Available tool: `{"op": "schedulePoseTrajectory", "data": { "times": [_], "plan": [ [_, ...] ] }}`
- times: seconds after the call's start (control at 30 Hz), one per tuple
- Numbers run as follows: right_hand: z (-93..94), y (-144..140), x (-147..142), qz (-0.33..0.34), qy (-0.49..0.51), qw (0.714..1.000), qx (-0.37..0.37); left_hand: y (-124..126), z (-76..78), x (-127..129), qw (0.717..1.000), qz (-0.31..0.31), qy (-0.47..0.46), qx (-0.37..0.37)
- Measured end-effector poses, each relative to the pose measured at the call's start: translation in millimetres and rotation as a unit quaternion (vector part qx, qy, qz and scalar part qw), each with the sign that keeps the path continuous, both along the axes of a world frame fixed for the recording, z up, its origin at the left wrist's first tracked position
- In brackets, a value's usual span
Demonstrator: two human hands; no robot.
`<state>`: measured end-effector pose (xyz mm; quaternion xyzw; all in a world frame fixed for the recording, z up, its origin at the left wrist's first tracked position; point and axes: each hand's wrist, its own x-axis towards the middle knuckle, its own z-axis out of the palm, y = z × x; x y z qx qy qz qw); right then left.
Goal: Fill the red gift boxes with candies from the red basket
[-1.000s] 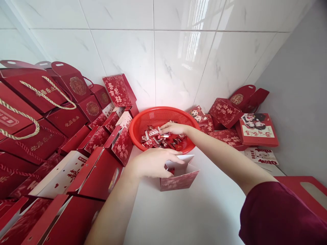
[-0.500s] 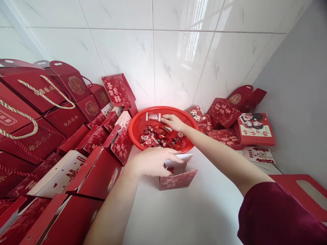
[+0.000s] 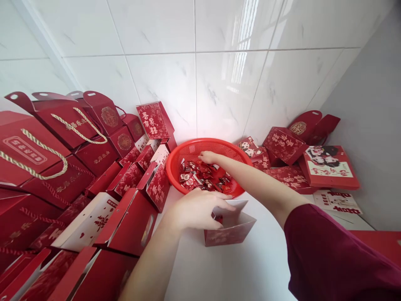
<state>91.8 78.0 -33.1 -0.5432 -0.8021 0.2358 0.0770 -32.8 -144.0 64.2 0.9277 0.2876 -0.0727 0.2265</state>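
A small red gift box point(image 3: 230, 232) with a pale inside stands open-topped on the white surface. My left hand point(image 3: 200, 209) grips its left side at the rim, thumb and fingers apart around the edge. Just behind it sits a red plastic basket point(image 3: 173, 165) with perforated walls. Several wrapped candies point(image 3: 191, 180) in red, white and dark wrappers lie in its bottom. My right hand point(image 3: 208, 157) reaches in over the far part of the basket, above the candies. Its fingers are curled together, and whatever they hold is hidden.
Rows of red gift boxes point(image 3: 122, 221), some with rope handles, crowd the left side. More red boxes point(image 3: 283, 144) and a box with a cartoon couple point(image 3: 330, 167) lie at the right. A tiled wall point(image 3: 163, 79) rises behind the basket.
The red-and-white packet by my right fingertips no longer shows. My right hand has curled its fingers and sits lower in the basket. My left hand stays at the box; the view has shifted slightly.
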Motion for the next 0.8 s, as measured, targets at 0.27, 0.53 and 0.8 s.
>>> {"op": "schedulePoseTrajectory", "data": {
  "times": [0.27, 0.53, 0.8],
  "plan": [
    [-11.2, -38, -38, 0.208, -0.066, 0.974, -0.054, 5, -5.0, -4, 1.0, -0.007, -0.017, -0.017],
    [2.7, -58, -17, 0.213, -0.129, 0.968, 0.032, 6, -6.5, -4, 1.0, -0.007, -0.028, -0.007],
    [3.5, -34, -3, 0.107, -0.202, 0.966, 0.118, 9, -6.2, -6, 0.999, -0.005, -0.029, -0.021]
  ]
}}
